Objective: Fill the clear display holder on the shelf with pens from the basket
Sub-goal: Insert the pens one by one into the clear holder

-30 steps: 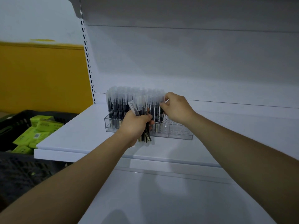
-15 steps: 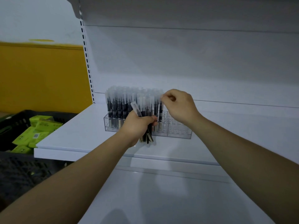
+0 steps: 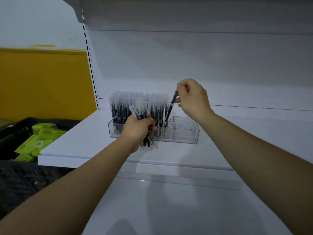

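Observation:
A clear display holder (image 3: 185, 133) stands on the white shelf (image 3: 84, 141). Its left part is packed with several upright black pens (image 3: 122, 109) with frosted caps; its right part shows bare holes. My left hand (image 3: 138, 130) grips a bundle of pens (image 3: 144, 116) in front of the holder. My right hand (image 3: 192, 97) is raised above the holder's middle and pinches a single pen (image 3: 171, 107) by its top. That pen is tilted, with its lower end at the holder's holes beside the filled rows.
A black basket (image 3: 18, 131) with green boxes (image 3: 39, 141) sits low at the left, beside a yellow wall. Another white shelf (image 3: 169, 209) lies below, and one overhangs above. A slotted upright (image 3: 90, 70) borders the shelf's left back corner.
My right hand has risen from the pen tops and moved right. It now pinches one tilted pen over the holder. My left hand has stayed put with its bundle.

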### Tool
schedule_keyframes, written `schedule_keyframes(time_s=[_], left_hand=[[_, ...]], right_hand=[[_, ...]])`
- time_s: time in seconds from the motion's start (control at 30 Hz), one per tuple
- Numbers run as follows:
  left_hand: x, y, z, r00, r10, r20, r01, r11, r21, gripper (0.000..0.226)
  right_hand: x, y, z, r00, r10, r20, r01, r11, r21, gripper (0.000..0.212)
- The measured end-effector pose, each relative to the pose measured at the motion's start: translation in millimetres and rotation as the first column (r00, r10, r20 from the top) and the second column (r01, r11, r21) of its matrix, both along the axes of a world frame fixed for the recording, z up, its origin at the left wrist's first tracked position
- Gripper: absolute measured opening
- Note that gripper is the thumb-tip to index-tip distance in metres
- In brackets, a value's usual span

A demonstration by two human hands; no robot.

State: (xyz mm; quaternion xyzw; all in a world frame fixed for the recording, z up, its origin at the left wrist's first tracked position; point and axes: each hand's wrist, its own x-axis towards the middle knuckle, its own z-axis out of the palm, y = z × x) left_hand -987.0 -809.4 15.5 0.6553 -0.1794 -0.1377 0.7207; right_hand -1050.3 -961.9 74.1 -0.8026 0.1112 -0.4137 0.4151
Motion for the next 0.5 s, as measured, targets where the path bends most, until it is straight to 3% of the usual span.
schedule_keyframes(time_s=[0.5], left_hand=[[0.8,0.6,-1.7,0.998,-0.054,0.020,0.054,0.998,0.022,0.019]], right_hand=[[11.0,-0.9,-16.5,0.987,-0.042,-0.155,0.008,0.978,-0.210,0.021]])
